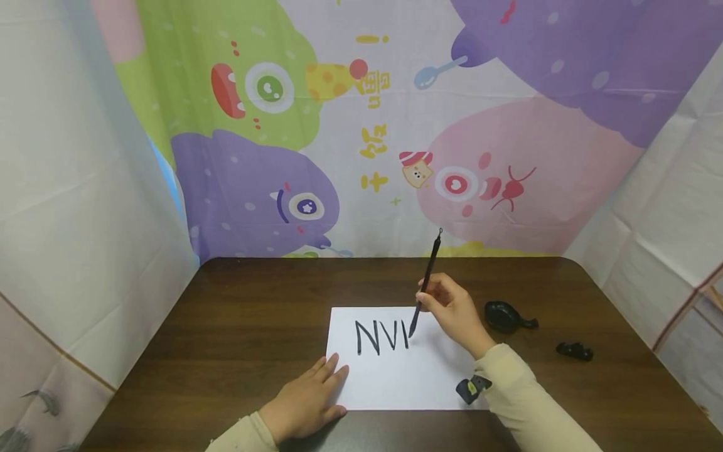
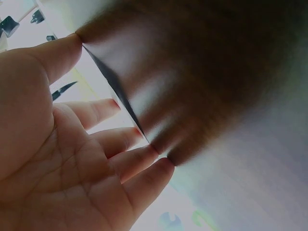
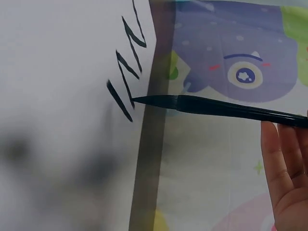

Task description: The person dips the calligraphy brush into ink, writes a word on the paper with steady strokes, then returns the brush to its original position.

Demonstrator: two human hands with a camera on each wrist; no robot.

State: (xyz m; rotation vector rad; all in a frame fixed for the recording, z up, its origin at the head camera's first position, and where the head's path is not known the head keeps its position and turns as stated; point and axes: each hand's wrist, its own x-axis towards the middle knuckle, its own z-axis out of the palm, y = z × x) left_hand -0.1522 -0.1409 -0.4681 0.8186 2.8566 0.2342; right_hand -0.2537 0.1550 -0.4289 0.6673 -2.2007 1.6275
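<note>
A white sheet of paper (image 1: 407, 386) lies on the brown table, with the black brushed strokes "NVI" (image 1: 375, 338) along its upper part. My right hand (image 1: 452, 307) pinches the dark handle of an ink brush (image 1: 429, 270) between thumb and fingers. The brush slants, its tip down at the last stroke; in the right wrist view the pointed bristles (image 3: 156, 101) overlap the strokes. At the sheet's left edge rests my left hand (image 1: 305, 398), fingers extended onto the paper. Its fingertips also meet the surface in the left wrist view, the palm (image 2: 62, 159) facing the camera.
Right of the paper stands a black gourd-shaped dish (image 1: 505, 316). A small black object (image 1: 574, 351), low and uneven in shape, lies farther right. A cartoon-printed curtain (image 1: 373, 226) hangs behind the table, and pale cloth (image 1: 73, 176) hangs at the sides.
</note>
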